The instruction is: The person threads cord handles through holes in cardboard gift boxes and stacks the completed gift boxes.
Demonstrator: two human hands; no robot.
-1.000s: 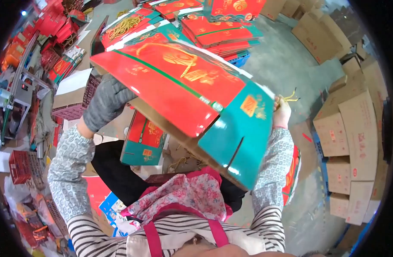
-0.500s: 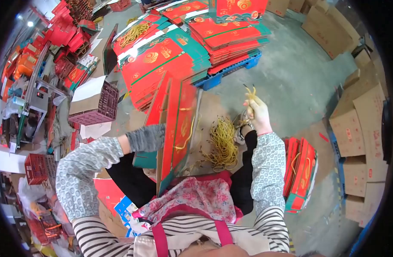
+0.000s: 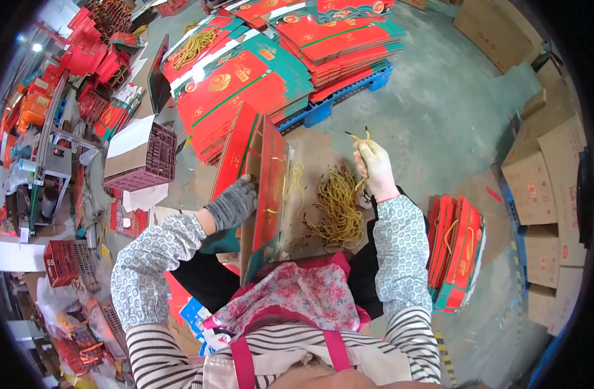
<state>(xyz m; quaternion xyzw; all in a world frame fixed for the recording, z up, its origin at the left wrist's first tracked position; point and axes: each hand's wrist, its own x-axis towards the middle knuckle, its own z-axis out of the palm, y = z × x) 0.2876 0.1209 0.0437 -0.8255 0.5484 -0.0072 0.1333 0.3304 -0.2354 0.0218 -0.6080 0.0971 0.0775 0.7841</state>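
A red and green folded carton [image 3: 271,194] stands on edge before my lap, with another red carton [image 3: 232,155] leaning beside it on the left. My left hand [image 3: 234,203], in a grey knitted glove, is at the cartons' inner side, its fingers bent against the cardboard. My right hand [image 3: 374,170], in a pale glove, is raised to the right of the carton, closed on a yellow cord [image 3: 359,138] whose dark-tipped ends stick up above the fingers. Below it lies a heap of yellow cords [image 3: 339,211]. A yellow cord loop [image 3: 295,178] shows at the carton's right face.
Stacked red flat cartons [image 3: 245,81] rest ahead, partly on a blue pallet [image 3: 319,113]. A purple crate [image 3: 141,159] is at left. Several corded red cartons [image 3: 455,253] stand by my right side. Brown boxes [image 3: 536,181] line the right edge.
My left hand has drawn back from inside the carton, so its fingers now show. My right hand has moved slightly left and down with the cord.
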